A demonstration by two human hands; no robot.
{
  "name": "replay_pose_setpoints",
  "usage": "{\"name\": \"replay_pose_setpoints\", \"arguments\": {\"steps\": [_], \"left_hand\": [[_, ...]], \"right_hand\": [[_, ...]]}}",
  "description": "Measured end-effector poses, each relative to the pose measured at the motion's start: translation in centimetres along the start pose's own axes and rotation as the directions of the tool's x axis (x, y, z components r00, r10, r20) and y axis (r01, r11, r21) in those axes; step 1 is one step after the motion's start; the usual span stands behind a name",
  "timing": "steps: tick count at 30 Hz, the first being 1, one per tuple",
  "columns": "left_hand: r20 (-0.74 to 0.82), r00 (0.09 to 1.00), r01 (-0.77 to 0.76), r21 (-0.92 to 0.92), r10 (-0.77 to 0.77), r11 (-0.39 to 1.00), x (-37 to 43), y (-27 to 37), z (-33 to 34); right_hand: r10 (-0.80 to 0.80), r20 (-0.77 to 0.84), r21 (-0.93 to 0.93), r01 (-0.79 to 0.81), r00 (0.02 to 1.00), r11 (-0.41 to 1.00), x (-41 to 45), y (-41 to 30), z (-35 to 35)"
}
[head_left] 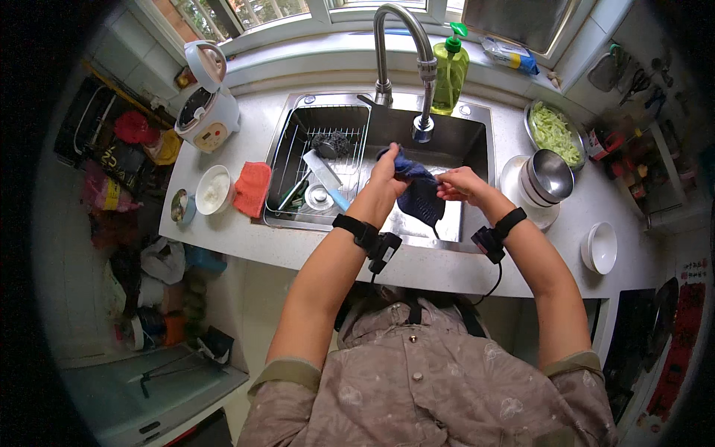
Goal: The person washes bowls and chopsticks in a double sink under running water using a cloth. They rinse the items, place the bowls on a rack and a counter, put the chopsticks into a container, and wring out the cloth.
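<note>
Above the right part of the steel sink (475, 134), a wet-looking dark blue cloth (413, 169) is stretched between my two hands. My left hand (387, 174) grips its left end, thumb on top. At the other end, the fingertips of my right hand (460, 185) pinch the fabric. A dark, ridged shape (420, 202) shows directly below; I cannot tell whether it is part of the cloth. Just behind the hands hangs the head of the steel faucet (423, 127), with no water seen coming out.
Left in the sink, a wire rack (353, 134) holds a cleaver (323, 170) with a blue handle and a steel-wool scrubber (330, 144). An orange cloth (252, 189), a white bowl (214, 190) and a rice cooker (208, 120) stand left. Stacked bowls (550, 176) and shredded greens (553, 133) sit right.
</note>
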State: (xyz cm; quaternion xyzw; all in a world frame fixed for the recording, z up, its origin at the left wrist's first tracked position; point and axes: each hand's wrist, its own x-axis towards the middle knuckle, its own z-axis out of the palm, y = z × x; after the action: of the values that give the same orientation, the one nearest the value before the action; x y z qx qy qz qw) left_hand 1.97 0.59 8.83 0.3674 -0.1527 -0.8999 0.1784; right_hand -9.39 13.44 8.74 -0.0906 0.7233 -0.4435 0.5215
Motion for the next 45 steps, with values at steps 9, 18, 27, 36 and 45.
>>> {"name": "replay_pose_setpoints", "arguments": {"steps": [9,18,27,36,45], "left_hand": [[-0.031,0.999,0.022,0.034,-0.021,0.999,-0.2,-1.9,1.8],[-0.038,0.969,-0.249,-0.157,0.246,0.956,0.4,1.6,-2.2],[-0.06,0.931,0.342,-0.189,-0.359,0.92,3.3,-1.0,-5.6],[0.229,0.905,0.394,-0.131,-0.359,0.909,1.8,-2.8,-2.1],[0.122,0.825,0.539,0.119,-0.551,0.834,1.9,-2.6,-1.0]], "right_hand": [[-0.703,0.315,-0.415,0.759,0.637,0.502,1.4,2.3,1.3],[-0.394,-0.002,-0.383,0.363,0.919,0.849,3.2,1.7,0.1],[-0.395,-0.057,0.1,0.399,0.917,0.911,2.4,0.3,-0.7],[-0.364,0.158,0.34,0.295,0.918,0.893,-2.2,-2.2,0.7],[-0.164,0.102,0.487,0.095,0.981,0.868,0.7,-2.3,-1.0]]}}
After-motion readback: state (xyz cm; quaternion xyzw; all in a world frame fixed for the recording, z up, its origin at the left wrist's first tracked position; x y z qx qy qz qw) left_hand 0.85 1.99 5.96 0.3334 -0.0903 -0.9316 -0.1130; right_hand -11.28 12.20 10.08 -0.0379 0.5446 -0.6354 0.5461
